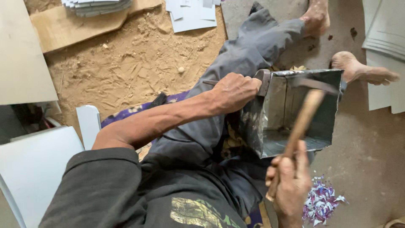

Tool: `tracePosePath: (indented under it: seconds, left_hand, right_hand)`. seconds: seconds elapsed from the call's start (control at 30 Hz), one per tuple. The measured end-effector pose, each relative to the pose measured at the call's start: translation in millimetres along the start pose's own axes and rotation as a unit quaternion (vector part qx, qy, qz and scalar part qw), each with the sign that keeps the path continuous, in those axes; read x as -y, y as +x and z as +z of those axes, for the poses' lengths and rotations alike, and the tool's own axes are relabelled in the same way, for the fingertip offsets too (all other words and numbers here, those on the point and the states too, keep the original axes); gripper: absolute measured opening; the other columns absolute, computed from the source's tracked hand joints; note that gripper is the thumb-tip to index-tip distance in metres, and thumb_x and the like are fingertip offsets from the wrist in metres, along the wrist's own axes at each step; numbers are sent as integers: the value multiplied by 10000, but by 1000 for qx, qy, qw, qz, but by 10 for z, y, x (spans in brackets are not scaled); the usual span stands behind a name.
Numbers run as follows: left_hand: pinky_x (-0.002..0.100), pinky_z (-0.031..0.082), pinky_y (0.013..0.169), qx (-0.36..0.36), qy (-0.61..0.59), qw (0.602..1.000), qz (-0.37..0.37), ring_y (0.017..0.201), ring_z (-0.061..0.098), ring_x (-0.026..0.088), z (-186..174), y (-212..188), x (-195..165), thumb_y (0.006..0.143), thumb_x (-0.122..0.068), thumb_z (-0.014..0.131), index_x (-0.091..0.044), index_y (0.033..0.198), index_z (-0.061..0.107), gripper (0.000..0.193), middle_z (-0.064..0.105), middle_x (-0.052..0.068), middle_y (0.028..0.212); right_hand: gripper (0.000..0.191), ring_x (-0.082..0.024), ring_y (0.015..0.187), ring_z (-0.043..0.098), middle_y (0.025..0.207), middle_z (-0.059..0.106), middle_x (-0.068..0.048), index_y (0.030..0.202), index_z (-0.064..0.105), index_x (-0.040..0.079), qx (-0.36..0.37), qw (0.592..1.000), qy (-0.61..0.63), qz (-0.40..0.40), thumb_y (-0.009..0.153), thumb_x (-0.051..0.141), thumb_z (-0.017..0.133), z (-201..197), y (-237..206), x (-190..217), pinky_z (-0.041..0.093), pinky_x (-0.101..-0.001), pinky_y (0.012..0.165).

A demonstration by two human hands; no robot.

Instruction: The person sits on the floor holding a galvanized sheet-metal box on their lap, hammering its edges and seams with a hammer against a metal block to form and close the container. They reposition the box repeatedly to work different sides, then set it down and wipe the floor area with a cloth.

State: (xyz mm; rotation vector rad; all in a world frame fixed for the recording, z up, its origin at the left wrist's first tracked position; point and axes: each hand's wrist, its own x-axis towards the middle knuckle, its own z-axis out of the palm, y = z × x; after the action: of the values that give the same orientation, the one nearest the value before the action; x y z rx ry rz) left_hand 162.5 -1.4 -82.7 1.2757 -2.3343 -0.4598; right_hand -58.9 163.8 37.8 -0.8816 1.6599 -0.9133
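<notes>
A seated person's left hand (234,90) grips the thin, stiff, sharp-edged sheet-metal box (291,112) at its 9 o'clock rim on the lap, while the right hand (291,183) is closed around a wooden-handled hammer (301,122) at 6 o'clock.

Soft even daylight, faint shadows, motion-blurred hammer (302,122)
</notes>
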Motion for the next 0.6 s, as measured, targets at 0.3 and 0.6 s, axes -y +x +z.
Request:
tracePosePath:
  seconds: [0.3, 0.6]
  left_hand:
    - [451, 574, 576, 12, -7, 1000, 10, 710, 747, 349, -2, 9, 22, 873, -86, 605, -5, 861, 607, 81, 715, 208, 767]
    - [430, 565, 538, 23, -2, 1000, 3, 671, 745, 320, -68, 44, 48, 881, -56, 574, 5, 871, 595, 65, 709, 201, 758]
  right_hand:
    - [641, -128, 678, 595, 919, 598, -80, 1671, 258, 82, -15, 997, -62, -43, 1072, 141, 479, 46, 19, 62, 506, -259, 490]
    - [634, -131, 641, 590, 900, 604, -82, 1665, 270, 88, -13, 997, -77, -23, 1069, 150, 475, 43, 35, 80, 483, -258, 436]
